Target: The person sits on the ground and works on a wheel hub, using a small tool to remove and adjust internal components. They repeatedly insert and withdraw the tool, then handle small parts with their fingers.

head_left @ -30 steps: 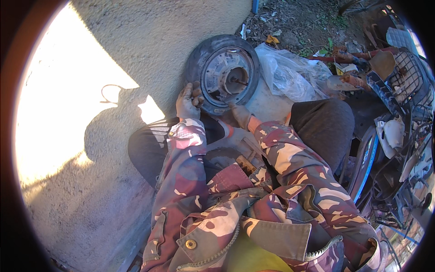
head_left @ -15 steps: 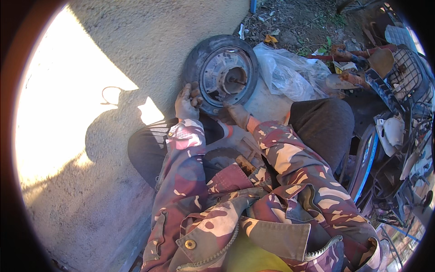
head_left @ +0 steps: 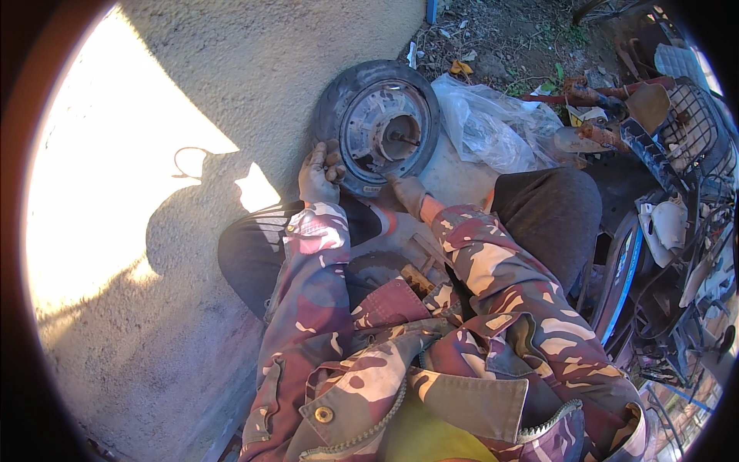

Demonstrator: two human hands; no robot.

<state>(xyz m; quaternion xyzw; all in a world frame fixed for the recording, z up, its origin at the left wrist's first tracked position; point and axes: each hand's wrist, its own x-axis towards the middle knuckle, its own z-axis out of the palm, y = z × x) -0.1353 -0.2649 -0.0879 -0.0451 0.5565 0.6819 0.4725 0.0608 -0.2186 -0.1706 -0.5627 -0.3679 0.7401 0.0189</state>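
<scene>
A small wheel (head_left: pixel 379 127) with a dark tyre and a grey metal hub stands on edge on the concrete floor (head_left: pixel 154 308), tilted back a little, just in front of the seated person's knees; the open side of the hub faces the camera, and a short axle stub shows in the round hollow at its middle. The left hand (head_left: pixel 319 173) is curled against the lower left of the tyre, fingers bent around the rim and gripping it; the right hand (head_left: pixel 406 192) lies against the bottom edge of the wheel, touching the tyre from below, though how far its fingers are closed I cannot tell, since the wrist and sleeve hide most of them. Both forearms wear a camouflage jacket (head_left: pixel 431 339) in maroon, pink and tan; the legs, in dark trousers, spread to either side of the wheel. Just to the right of the wheel lies a crumpled clear plastic bag (head_left: pixel 493 123), touching the tyre or nearly so; further right stands a heap of rusty metal parts and a wire basket (head_left: pixel 693 115). A blue-edged bicycle wheel (head_left: pixel 620 285) stands by the right knee; sunlight falls across the floor on the left.
</scene>
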